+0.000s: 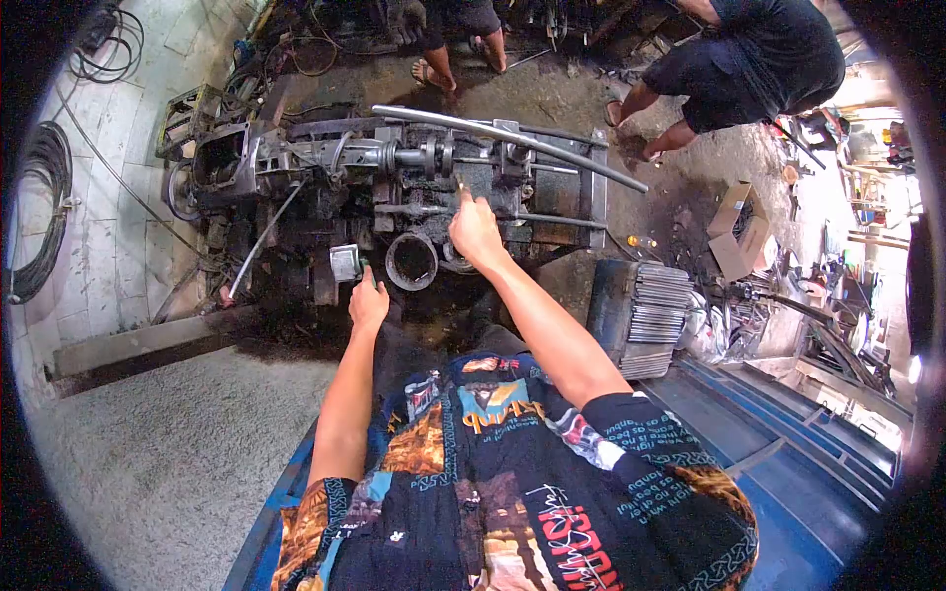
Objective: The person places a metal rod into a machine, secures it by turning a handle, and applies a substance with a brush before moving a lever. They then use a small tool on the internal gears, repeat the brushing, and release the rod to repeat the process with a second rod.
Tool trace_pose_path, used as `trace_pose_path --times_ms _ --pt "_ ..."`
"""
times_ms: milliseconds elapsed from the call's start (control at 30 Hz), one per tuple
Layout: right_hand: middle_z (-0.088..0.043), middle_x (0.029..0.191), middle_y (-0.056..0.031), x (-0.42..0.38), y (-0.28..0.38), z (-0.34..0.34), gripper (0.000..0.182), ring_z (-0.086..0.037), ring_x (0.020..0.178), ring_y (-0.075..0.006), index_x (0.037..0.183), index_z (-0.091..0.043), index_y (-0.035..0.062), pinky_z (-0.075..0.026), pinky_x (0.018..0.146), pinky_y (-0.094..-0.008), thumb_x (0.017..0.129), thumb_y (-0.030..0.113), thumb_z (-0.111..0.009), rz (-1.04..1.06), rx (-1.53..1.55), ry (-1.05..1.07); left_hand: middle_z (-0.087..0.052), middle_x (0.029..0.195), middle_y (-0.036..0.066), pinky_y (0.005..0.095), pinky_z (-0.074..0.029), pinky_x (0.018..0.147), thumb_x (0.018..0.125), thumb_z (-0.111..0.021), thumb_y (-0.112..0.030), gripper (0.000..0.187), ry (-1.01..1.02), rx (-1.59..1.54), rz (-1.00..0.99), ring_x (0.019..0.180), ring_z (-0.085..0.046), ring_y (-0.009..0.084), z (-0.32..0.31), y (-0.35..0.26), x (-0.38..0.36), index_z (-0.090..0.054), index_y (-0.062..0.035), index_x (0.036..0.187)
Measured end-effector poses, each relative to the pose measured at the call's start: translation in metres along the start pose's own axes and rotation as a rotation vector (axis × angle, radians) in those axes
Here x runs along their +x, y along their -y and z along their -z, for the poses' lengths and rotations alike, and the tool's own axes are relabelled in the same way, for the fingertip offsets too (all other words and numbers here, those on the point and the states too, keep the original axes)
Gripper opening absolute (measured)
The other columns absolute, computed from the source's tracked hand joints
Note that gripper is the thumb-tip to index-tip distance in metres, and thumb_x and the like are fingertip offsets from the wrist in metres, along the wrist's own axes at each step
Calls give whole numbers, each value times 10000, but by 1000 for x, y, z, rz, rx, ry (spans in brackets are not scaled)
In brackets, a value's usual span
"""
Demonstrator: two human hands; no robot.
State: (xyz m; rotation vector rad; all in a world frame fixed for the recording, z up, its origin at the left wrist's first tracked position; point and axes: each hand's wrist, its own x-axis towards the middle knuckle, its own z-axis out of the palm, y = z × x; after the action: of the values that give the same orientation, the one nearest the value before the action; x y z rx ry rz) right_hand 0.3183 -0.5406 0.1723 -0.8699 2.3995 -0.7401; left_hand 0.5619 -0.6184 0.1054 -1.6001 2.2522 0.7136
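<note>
A dark, greasy lathe-like machine (365, 156) stretches across in front of me, with a round shaft and flanges (434, 156) along its top. My right hand (476, 233) reaches over its near side, index finger pointing up toward the flanges and the other fingers curled. Lower and to the left, my left hand (369, 303) has its index finger out at the edge of a small pale metal box (345, 263), the rest folded in. Between the hands sits a round metal ring or cylinder (411, 261) with an open end. Across the machine's far side lies a long metal pipe (512, 143), slanting down to the right.
One person (749, 69) bends over at the upper right; another person's legs (439, 69) show at the top. A finned motor-like block (655, 310) and a cardboard box (737, 231) are at my right. Coiled cable (41, 212) lies far left; a beam (148, 340) borders the gravel.
</note>
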Motion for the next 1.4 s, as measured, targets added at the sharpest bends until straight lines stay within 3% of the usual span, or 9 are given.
trace_pose_path --times_ms 133,300,433,567,767,1033,1167,1333,1400 --pt "-557 1029 -351 20 15 8 446 -592 954 -514 1240 -486 -101 -494 837 -542 822 52 -508 -29 122 -163 -658 1044 219 491 -518 827 913 -557 -267 540 7 11 7 973 -636 396 2 -2 -1 -437 -106 1414" --pt "-582 1009 -363 48 17 5 388 -608 933 -511 1211 -482 -114 -502 809 -550 847 17 -450 -115 77 -61 -665 1017 221 488 -521 818 912 -561 -272 540 20 33 23 962 -640 392 2 -6 -1 -439 -100 1410" --pt "-610 868 -366 -1 7 8 380 -617 873 -508 1145 -543 -120 -506 795 -541 799 4 -446 7 109 40 -666 1009 224 490 -522 815 908 -567 -274 545 18 31 17 956 -641 394 0 -3 2 -439 -105 1410" --pt "-643 920 -294 -60 -49 10 324 -623 869 -461 1143 -599 -26 -496 809 -525 870 92 -469 100 184 -123 -666 1015 228 498 -518 820 900 -575 -273 541 23 29 33 956 -641 401 1 -4 2 -451 -118 1403" --pt "-608 1021 -245 -116 -159 33 329 -602 929 -444 1214 -577 44 -491 812 -514 924 146 -460 -116 8 -198 -666 960 275 531 -510 804 885 -573 -259 534 -62 2 -62 907 -645 442 -6 0 3 -475 -83 1379" --pt "-459 1170 -269 -76 -191 19 363 -564 935 -495 1301 -398 44 -480 792 -549 954 146 -436 -279 2 -344 -639 1055 290 509 -483 887 933 -454 -291 518 34 73 34 1004 -619 431 -2 -10 2 -439 -91 1410" --pt "-456 1162 -289 -54 -203 2 450 -523 1021 -488 1286 -392 38 -452 872 -532 870 102 -552 -369 141 -479 -641 1066 281 518 -477 886 936 -416 -291 513 19 66 27 999 -617 438 -3 -8 -2 -438 -107 1415" --pt "-567 1025 -269 -45 -230 -35 359 -561 1004 -444 1072 -536 6 -455 893 -482 745 103 -647 -720 200 -504 -635 1072 283 518 -473 888 934 -423 -282 520 7 56 26 990 -615 442 -5 -9 -2 -422 -104 1422" --pt "-600 985 -242 -40 -239 -40 337 -588 969 -419 1041 -549 8 -469 869 -472 742 106 -668 -692 189 -526 -630 1079 282 518 -475 886 930 -431 -273 523 20 60 38 989 -612 444 -1 -14 -7 -415 -106 1426"
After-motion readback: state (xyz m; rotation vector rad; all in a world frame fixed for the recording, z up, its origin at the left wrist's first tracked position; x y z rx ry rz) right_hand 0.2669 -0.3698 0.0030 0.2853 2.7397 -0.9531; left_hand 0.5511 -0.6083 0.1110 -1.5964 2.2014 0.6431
